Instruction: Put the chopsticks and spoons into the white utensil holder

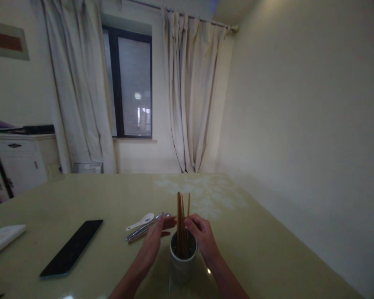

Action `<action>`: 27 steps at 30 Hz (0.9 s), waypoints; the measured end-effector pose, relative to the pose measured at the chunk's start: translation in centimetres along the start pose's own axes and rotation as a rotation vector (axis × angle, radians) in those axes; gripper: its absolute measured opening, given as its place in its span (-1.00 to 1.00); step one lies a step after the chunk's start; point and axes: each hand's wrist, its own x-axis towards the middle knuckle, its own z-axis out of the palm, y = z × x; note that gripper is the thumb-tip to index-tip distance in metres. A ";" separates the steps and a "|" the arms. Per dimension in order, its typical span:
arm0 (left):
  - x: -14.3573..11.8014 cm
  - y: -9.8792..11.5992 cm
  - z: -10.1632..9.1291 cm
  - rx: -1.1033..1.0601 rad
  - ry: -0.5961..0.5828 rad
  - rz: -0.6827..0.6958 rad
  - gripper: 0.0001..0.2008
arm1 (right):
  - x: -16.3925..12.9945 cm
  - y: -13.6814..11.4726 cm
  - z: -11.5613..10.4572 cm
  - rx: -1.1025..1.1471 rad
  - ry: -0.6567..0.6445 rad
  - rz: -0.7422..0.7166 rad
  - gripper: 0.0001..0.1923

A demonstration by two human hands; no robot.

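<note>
Brown wooden chopsticks [180,224] stand upright in a grey cup [183,268] on the table, in front of me. My right hand [204,236] is at the right of the bundle, above the rim, its thumb and fingers pinched on a single chopstick [188,202] that stands a little apart. My left hand [156,238] is at the left of the bundle with fingers stretched out and apart. Its fingertips come close to the chopsticks; whether they touch cannot be made out. Behind the left hand lie a white spoon [141,222] and several metal utensils [140,232], partly hidden by it.
A black tablet-like device [73,248] lies on the glossy greenish table [112,195] to the left. Farther left is a white flat object [6,237]. A bare wall [314,145] runs along the table's right edge. Curtains [193,91] and a window stand behind it.
</note>
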 end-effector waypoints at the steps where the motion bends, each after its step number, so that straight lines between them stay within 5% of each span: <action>1: 0.4 -0.5 -0.8 0.143 0.076 0.036 -0.32 | 0.0 0.0 -0.1 0.009 0.021 -0.002 -0.36; 5: 1.3 -2.8 -3.7 0.913 0.190 0.137 -0.74 | 0.5 0.6 -0.9 0.031 0.159 0.044 -0.26; 8: 1.5 -3.9 -4.2 1.129 0.153 0.098 -0.77 | 1.0 2.1 -1.2 0.072 0.219 0.145 -0.23; 15: 1.9 -4.5 -3.1 0.951 0.113 0.133 -0.74 | 1.7 6.3 -1.0 0.172 0.190 0.346 -0.22; 22: 0.1 -2.3 0.0 0.493 -0.021 0.205 -0.80 | 1.2 4.9 0.3 0.186 -0.085 0.256 -0.36; 24: -0.2 -1.8 0.6 0.471 -0.068 0.234 -0.77 | 1.1 4.2 0.4 0.206 -0.057 0.225 -0.40; 27: 0.2 -1.7 0.0 0.555 -0.015 0.294 -0.69 | 1.3 2.8 -0.6 0.149 0.175 0.113 -0.43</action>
